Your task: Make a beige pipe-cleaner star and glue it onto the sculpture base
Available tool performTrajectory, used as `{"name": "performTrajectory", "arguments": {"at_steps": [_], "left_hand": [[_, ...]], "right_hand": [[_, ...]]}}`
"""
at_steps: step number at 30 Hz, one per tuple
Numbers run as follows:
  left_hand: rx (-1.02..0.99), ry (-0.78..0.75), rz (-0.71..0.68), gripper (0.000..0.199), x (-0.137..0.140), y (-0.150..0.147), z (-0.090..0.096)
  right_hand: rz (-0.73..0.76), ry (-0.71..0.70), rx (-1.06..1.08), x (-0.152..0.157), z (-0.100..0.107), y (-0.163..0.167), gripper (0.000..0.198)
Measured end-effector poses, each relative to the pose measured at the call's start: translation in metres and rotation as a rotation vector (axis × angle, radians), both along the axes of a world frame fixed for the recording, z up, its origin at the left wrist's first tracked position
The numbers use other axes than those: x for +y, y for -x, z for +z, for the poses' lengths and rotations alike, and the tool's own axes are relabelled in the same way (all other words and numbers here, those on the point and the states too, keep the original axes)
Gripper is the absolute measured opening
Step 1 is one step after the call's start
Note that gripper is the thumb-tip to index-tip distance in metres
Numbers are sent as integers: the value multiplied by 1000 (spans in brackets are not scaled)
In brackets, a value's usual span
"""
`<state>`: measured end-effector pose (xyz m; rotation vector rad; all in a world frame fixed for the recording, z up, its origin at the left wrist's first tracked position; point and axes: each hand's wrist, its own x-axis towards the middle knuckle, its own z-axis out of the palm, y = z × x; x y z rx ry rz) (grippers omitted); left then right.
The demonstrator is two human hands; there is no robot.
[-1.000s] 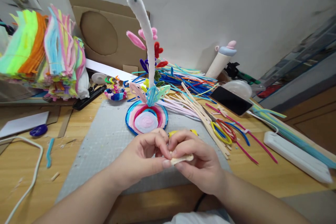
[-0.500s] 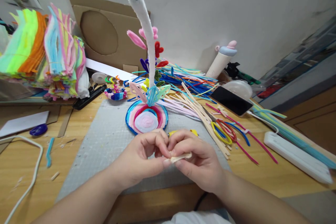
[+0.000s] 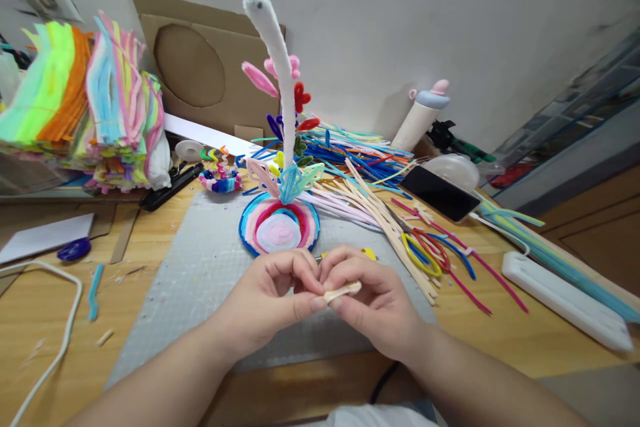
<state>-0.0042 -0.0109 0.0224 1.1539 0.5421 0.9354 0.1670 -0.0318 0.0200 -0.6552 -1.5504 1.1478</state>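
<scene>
A short cream pipe cleaner piece (image 3: 344,291), folded or rolled, is pinched between the fingertips of both hands. My left hand (image 3: 280,290) grips its left end with thumb and forefinger. On its right side my right hand (image 3: 373,290) holds it the same way. Just beyond my hands stands a pipe-cleaner craft: a round coiled base (image 3: 279,232) in blue, pink and white, with a tall white stem (image 3: 285,80) rising from it. Coloured petals and a butterfly shape (image 3: 290,180) are at the stem. Something yellow (image 3: 370,253) shows partly behind my right fingers.
A grey cutting mat (image 3: 175,293) lies under my hands. To the right are cream pipe cleaners (image 3: 380,210), scissors (image 3: 420,253), a phone (image 3: 440,192) and a power strip (image 3: 565,300). Bundled pipe cleaners (image 3: 65,93), cardboard (image 3: 240,33) and a white cable (image 3: 73,320) are at left and back.
The cream piece has turned slightly between my fingertips, its right end now tilted up more. Both hands stay in nearly the same place.
</scene>
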Motion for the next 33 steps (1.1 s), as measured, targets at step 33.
{"name": "performTrajectory", "arguments": {"at_steps": [33], "left_hand": [[148,70,169,15,1,-7,3]], "right_hand": [[-24,402,75,6,-10,6,17]]}}
